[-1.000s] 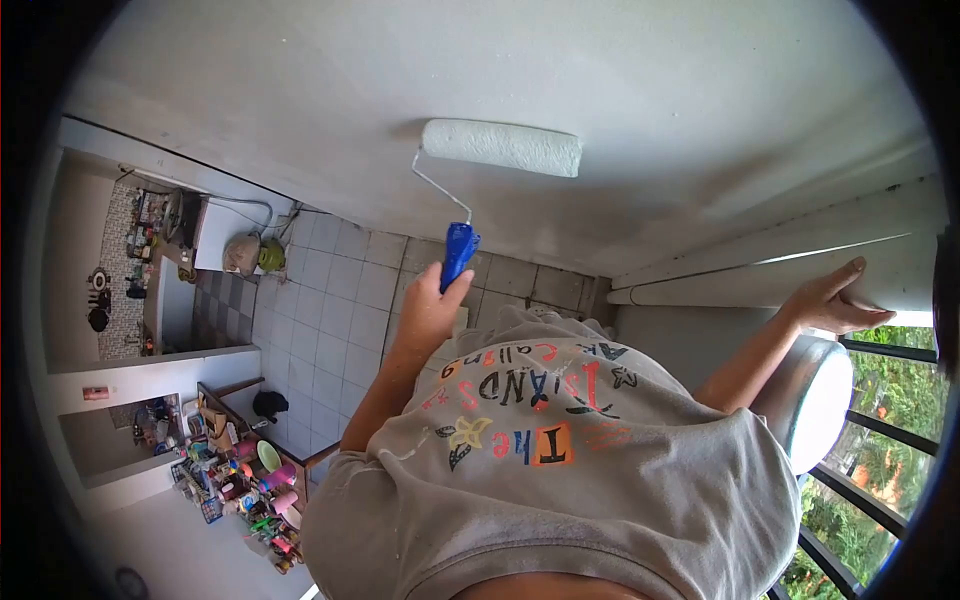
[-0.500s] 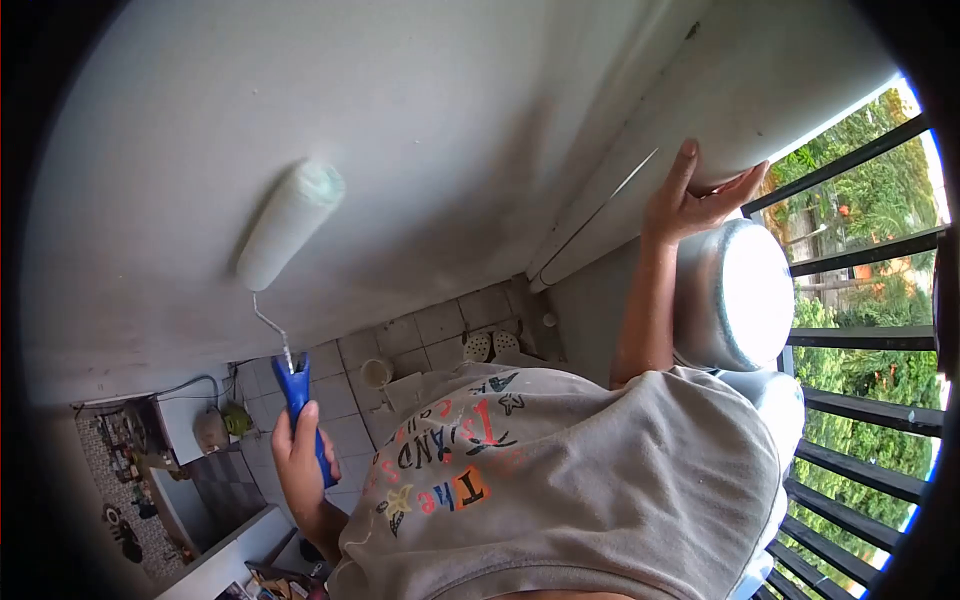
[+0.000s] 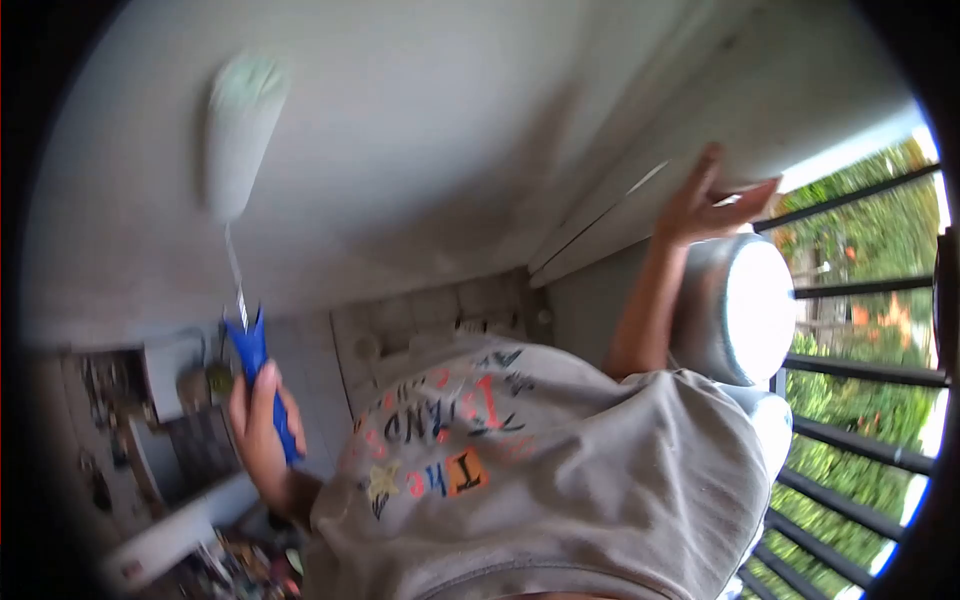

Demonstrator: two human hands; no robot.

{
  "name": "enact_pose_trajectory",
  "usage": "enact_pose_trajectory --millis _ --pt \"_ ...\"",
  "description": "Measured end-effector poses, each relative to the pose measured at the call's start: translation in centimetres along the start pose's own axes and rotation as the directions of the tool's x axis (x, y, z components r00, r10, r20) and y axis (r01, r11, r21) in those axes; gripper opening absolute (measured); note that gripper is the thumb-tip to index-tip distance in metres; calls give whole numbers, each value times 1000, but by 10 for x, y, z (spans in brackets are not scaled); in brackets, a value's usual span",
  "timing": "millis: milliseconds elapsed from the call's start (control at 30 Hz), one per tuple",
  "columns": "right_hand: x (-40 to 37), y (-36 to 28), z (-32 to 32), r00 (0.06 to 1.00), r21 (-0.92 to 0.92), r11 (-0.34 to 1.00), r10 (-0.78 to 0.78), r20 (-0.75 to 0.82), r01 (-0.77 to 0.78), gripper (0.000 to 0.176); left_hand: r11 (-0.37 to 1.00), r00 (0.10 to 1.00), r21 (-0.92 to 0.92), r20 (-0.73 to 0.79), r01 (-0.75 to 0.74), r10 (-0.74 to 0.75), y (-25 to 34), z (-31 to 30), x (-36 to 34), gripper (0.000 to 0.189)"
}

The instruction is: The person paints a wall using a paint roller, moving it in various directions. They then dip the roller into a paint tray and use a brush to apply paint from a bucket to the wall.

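Gripping the blue handle point(image 3: 252, 360) of the paint roller point(image 3: 240, 135) in the left hand point(image 3: 262, 425), fingers clamped around it, blurred sleeve up against the white wall point(image 3: 450, 150). Farther off, bracing with the right hand point(image 3: 710, 205), fingers apart on the white ledge point(image 3: 800, 110) above the window bars point(image 3: 860, 290).
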State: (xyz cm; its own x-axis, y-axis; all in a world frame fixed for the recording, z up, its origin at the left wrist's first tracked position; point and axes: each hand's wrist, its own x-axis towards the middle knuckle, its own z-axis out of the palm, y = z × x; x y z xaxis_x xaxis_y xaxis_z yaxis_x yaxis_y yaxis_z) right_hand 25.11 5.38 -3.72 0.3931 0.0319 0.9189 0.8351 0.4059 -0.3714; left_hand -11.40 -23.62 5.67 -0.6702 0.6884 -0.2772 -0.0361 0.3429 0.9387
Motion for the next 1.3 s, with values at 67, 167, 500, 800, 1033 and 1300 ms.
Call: enact_pose_trajectory --millis 67,167,500,800,1033,1300 --pt "4 -6 0 999 -17 999 46 6 -46 75 999 1000 -34 -2 20 -20 -7 -4 2 21" --pt "15 -14 2 975 276 935 206 89 -223 71 996 996 -32 -45 82 -83 -13 -11 0 25" --pt "20 -31 8 880 328 817 447 158 -474 65 946 947 -76 -27 316 -319 -91 -17 31 34" --pt "18 -29 12 914 455 793 362 184 -405 71 876 869 -101 -110 472 -482 -145 -34 40 38" --pt "17 -4 16 939 210 915 342 41 -343 71 860 842 -121 -177 496 -510 -187 -78 39 39" --pt "-186 -235 209 721 499 532 386 576 -684 73 745 721 71 -328 663 -610 -268 -111 -12 45"
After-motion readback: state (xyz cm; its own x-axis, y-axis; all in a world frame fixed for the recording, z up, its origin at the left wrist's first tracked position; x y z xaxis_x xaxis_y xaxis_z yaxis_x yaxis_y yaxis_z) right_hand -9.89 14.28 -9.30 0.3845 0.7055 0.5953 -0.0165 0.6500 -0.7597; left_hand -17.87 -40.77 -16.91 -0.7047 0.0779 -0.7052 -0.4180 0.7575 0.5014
